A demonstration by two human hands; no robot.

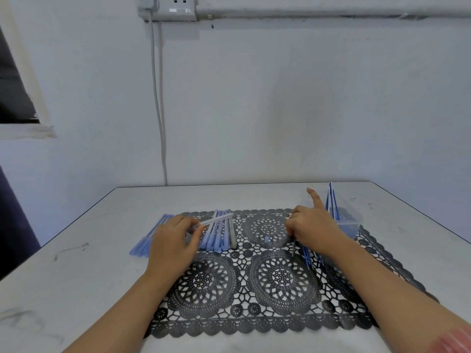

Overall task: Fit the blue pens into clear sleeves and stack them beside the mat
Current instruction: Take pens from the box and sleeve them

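My left hand point(173, 240) pinches a clear sleeve point(215, 220) that slants up to the right above a row of pale blue sleeved pens point(216, 233) on the black lace mat point(254, 289). A second pile of sleeved pens point(149, 238) lies on the table just left of the mat. My right hand point(313, 225) hovers over thin blue pen refills point(307, 256) on the mat's right side, index finger pointing up, the other fingers curled down; whether they hold a refill is hidden. A small cap point(266, 240) lies on the mat between the hands.
A clear plastic box point(350, 220) with several blue refills standing in it sits at the mat's far right corner. The white table point(76, 276) ends at a wall behind. A cable hangs down the wall from a socket point(167, 8).
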